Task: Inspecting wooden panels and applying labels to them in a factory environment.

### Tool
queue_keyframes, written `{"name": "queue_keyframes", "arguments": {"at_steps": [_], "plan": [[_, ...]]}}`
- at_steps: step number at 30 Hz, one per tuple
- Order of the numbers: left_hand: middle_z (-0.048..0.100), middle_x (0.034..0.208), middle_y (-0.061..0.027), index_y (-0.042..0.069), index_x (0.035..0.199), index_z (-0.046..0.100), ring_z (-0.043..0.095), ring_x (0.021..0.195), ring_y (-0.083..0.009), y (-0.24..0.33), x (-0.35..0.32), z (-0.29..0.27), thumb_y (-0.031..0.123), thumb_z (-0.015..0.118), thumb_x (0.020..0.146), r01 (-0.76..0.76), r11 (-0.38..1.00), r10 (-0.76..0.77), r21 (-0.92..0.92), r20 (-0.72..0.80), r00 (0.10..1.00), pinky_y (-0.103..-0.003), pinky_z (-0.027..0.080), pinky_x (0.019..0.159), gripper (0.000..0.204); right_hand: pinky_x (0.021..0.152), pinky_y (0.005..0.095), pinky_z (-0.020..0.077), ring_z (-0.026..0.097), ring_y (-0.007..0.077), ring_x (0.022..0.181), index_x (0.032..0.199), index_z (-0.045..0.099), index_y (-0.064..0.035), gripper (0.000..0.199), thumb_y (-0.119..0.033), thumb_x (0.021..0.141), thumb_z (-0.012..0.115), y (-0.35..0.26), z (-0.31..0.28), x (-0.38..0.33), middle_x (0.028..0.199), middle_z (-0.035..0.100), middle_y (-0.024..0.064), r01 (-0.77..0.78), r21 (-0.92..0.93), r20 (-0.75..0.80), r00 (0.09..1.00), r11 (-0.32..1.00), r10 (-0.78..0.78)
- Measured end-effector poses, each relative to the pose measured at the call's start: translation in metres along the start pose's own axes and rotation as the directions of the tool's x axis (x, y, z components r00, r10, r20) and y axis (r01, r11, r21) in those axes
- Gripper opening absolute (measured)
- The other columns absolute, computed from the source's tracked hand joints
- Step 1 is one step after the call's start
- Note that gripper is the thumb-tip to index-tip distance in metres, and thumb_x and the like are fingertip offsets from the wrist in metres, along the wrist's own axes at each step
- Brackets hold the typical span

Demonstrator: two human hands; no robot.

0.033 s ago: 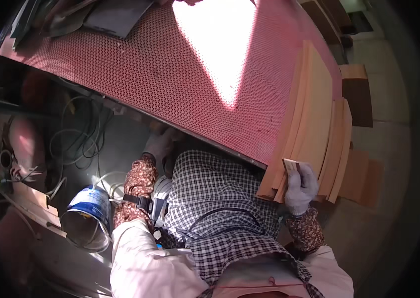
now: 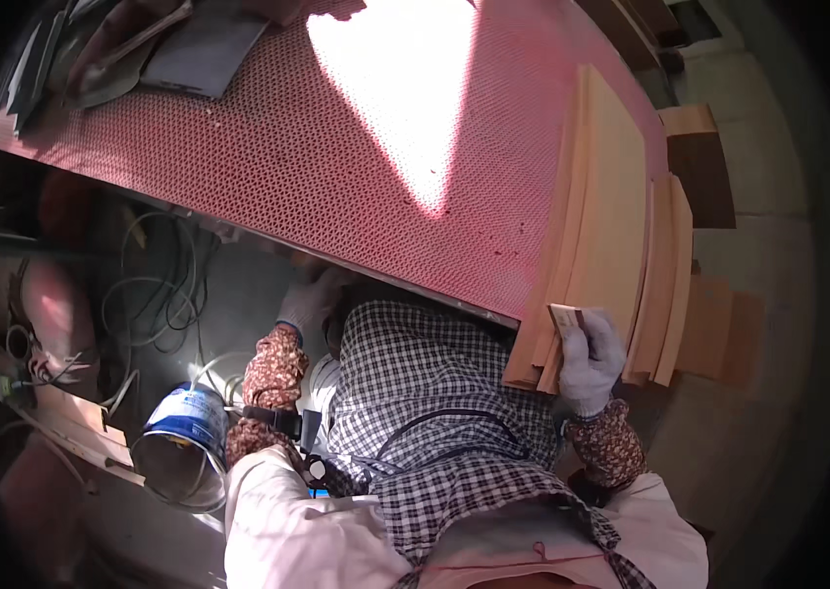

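My right hand (image 2: 591, 365), in a whitish knit glove, is closed on a small pale block with a dark stripe (image 2: 565, 316) at the near end of the wooden boards (image 2: 611, 211). These long, light boards lie side by side along the right edge of a table covered in red, textured matting (image 2: 336, 187). My left hand (image 2: 311, 300), also gloved, reaches beneath the table's near edge. Its fingers are in shadow and hidden, so I cannot tell what they touch.
A blue and white metal can (image 2: 182, 432) lies tipped at lower left, near coiled hoses (image 2: 155, 294). Dark sheets (image 2: 201, 57) rest at the table's far left. Brown boards (image 2: 701, 172) stand beyond its right side. Strong sunlight falls on the matting.
The view has shifted slightly, so the table and boards sit a little further left and higher. My right hand still holds the block, and it appears slightly higher against the boards.
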State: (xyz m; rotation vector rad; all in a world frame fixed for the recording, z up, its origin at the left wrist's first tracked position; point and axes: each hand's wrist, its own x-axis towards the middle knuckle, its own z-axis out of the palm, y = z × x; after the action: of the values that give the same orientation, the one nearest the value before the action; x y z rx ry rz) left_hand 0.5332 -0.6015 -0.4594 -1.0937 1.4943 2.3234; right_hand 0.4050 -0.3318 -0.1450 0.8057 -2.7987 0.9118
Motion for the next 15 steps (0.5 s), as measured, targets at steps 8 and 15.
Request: {"name": "queue_keyframes", "arguments": {"at_steps": [8,15], "plan": [[0.069,0.113,-0.0106,-0.004,0.126,0.061,0.065,0.105,-0.0168,0.108,-0.154,0.061,0.013,0.069,0.096,-0.156,0.983,0.110,0.099,0.365,0.925,-0.030,0.053,0.095,0.036,0.064,0.0290,0.0523,0.063,0.0131,0.072,0.106,0.069,-0.0010,0.016,-0.013,0.096,0.071,0.005,-0.021,0.012,0.085,0.067,0.0060,-0.050,0.269,-0.085,0.994,0.962,0.076],[0.053,0.138,-0.0228,0.003,0.161,0.022,0.060,0.120,-0.0269,0.165,-0.212,0.181,0.025,0.059,0.101,-0.291,0.947,0.227,0.138,0.354,0.907,-0.038,0.052,0.100,0.073,0.061,0.0287,0.0510,0.059,0.0097,0.068,0.095,0.066,-0.0018,0.020,-0.020,0.096,0.075,0.031,-0.079,-0.014,0.076,0.063,0.0045,-0.123,0.501,-0.047,0.984,0.856,0.169]]}}
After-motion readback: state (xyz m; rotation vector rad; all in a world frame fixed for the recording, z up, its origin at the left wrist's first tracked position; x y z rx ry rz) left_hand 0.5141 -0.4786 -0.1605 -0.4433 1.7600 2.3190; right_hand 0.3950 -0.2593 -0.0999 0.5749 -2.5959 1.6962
